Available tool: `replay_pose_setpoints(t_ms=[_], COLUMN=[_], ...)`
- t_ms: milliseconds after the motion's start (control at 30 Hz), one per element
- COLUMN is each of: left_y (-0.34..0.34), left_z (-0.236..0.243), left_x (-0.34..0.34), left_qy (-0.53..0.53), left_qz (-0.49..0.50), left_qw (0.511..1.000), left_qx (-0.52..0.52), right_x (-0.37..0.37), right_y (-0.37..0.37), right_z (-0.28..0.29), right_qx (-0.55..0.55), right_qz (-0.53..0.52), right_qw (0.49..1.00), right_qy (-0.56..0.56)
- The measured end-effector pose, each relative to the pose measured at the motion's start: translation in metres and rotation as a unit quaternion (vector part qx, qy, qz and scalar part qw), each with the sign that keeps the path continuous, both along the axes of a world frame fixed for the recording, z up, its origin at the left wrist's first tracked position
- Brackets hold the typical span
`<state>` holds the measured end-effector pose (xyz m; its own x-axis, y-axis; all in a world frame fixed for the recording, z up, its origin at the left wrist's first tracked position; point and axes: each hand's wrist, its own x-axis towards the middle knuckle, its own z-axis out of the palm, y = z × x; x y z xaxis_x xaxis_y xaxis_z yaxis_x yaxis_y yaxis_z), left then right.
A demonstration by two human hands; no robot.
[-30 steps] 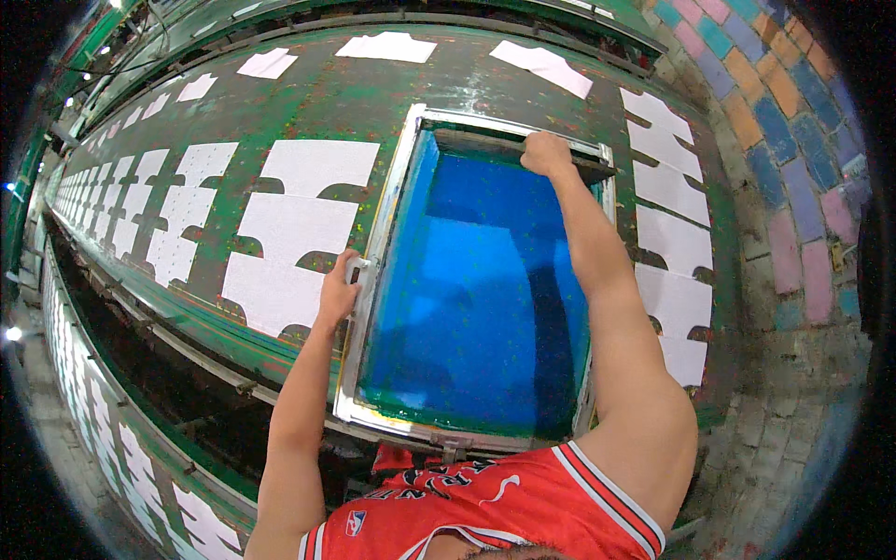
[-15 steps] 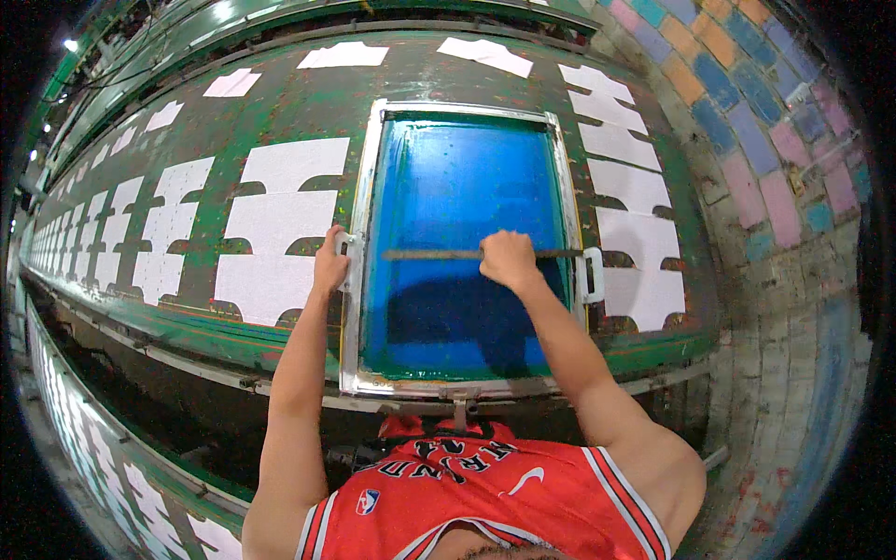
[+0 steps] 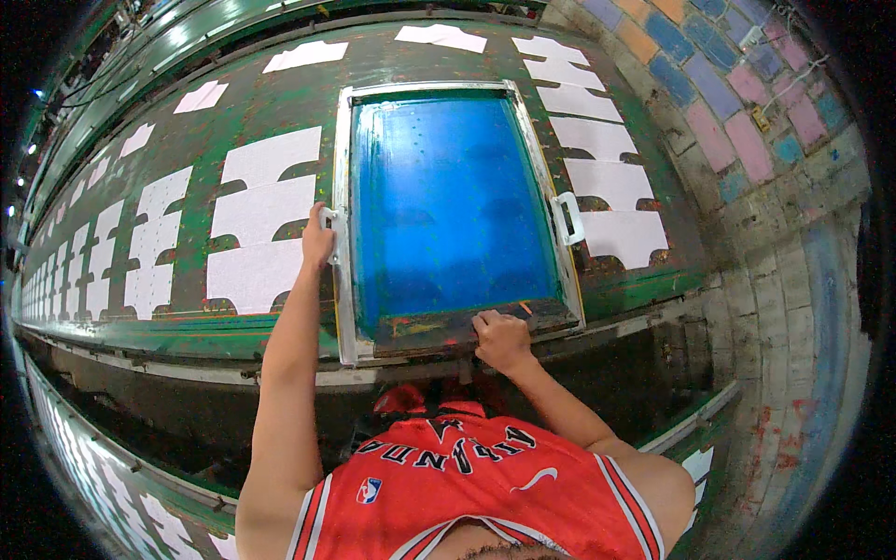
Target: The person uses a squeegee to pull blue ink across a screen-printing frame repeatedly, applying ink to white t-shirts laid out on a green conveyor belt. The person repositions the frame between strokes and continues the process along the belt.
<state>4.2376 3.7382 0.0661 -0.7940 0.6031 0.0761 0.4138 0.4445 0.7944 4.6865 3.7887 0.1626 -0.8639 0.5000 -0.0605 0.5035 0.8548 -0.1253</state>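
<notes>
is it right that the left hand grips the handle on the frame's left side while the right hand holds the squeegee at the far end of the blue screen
Not quite. In the head view the right hand holds the squeegee at the near end of the blue screen, close to the body, not the far end. The left hand does grip the handle on the frame's left side.

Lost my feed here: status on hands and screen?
Left hand gripping screen frame's left handle. Right hand on squeegee at near edge. Nothing in the way.

Probably print workshop: printing screen [image 3: 448,205], long table [image 3: 280,103].
</notes>
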Motion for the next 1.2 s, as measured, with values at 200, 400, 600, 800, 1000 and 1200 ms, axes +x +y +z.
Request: replay_pose_setpoints(t_ms=[200,400,600,800,1000,1200], left_y=[0.002,0.004,0.005,0.006,0.009,0.009], left_z=[-0.002,-0.002,-0.003,-0.010,-0.010,0.009], left_x=[-0.001,0.000,-0.002,-0.008,-0.011,-0.016], left_qy=[0.019,0.046,0.071,0.072,0.089,0.086], left_qz=[0.020,0.033,0.051,0.052,0.061,0.053], left_qw=[1.000,0.998,0.995,0.995,0.992,0.989], left_qx=[-0.003,-0.006,-0.042,-0.035,-0.072,-0.109], right_x=[0.017,0.036,0.058,0.073,0.071,0.068], right_y=[-0.017,0.027,0.163,0.277,0.308,0.315], right_z=[-0.010,0.013,0.003,-0.047,-0.057,-0.047], right_qx=[0.056,-0.204,-0.140,-0.069,-0.213,-0.282], right_qz=[0.046,0.042,-0.295,-0.366,-0.358,-0.348], right_qw=[0.996,0.974,0.887,0.884,0.851,0.848], right_qy=[0.045,0.088,0.325,0.283,0.320,0.285])
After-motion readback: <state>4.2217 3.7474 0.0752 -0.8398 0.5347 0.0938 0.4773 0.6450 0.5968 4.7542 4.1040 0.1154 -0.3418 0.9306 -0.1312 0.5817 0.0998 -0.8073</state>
